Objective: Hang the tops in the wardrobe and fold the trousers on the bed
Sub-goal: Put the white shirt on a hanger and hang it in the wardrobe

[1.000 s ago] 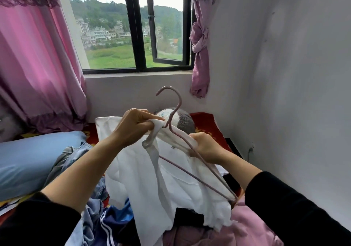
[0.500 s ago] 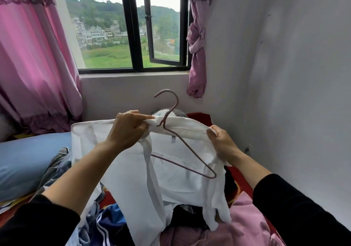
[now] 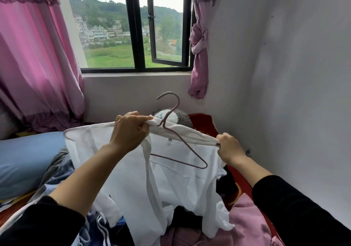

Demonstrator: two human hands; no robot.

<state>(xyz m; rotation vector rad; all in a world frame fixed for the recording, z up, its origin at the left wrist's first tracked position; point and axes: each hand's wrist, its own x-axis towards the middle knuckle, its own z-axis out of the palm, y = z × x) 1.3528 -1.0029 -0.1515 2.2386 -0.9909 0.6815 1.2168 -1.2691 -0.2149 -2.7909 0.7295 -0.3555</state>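
Observation:
A white top (image 3: 176,179) hangs in front of me above the bed, with a mauve wire hanger (image 3: 171,112) partly inside its neck. My left hand (image 3: 131,129) grips the collar just left of the hanger's hook. My right hand (image 3: 229,148) pinches the right shoulder edge of the top and holds it stretched out. The hanger's right arm and lower bar show in front of the fabric; its left arm is hidden under the cloth.
Below lie a pile of clothes: a navy garment with white stripes (image 3: 98,230), denim (image 3: 60,166) and a pink garment (image 3: 247,221). A blue pillow (image 3: 24,160) is at the left. A plush toy (image 3: 176,116) sits near the window wall. The white wall (image 3: 294,93) is close on the right.
The top has been lifted and spread wider. My right hand moved from the hanger's arm out to the shoulder edge, and the hanger now sits more level in the neck.

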